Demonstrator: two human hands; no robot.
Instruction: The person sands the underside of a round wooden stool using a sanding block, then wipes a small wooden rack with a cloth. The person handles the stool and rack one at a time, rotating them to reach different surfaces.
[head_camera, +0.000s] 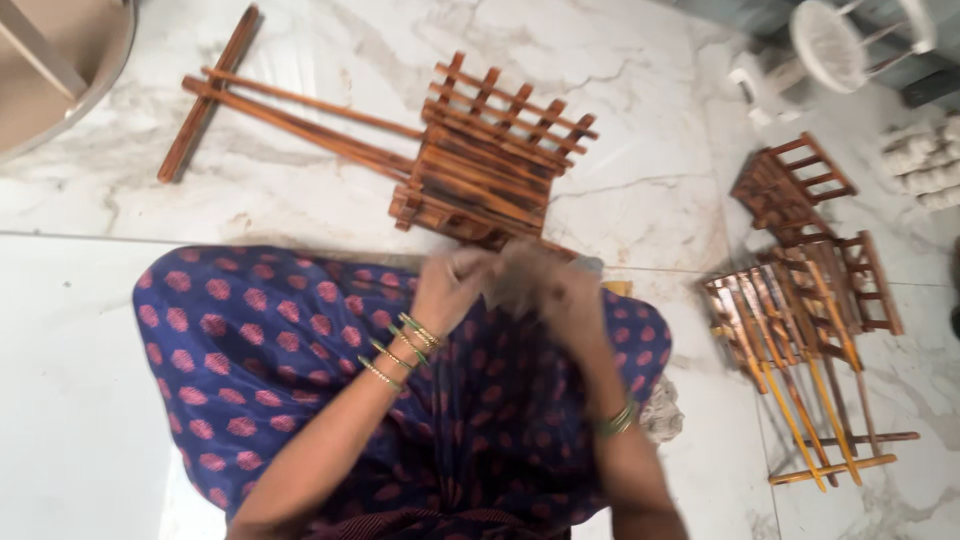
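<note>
Left hand and right hand meet, blurred, over blue dotted cloth; finger grip unclear. Wooden rack lies at twelve o'clock, more racks at three.

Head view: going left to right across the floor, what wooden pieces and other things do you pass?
Long wooden stick frame → slatted wooden rack above the blurred hands → cluster of smaller wooden racks → white rolls at the right edge.
</note>
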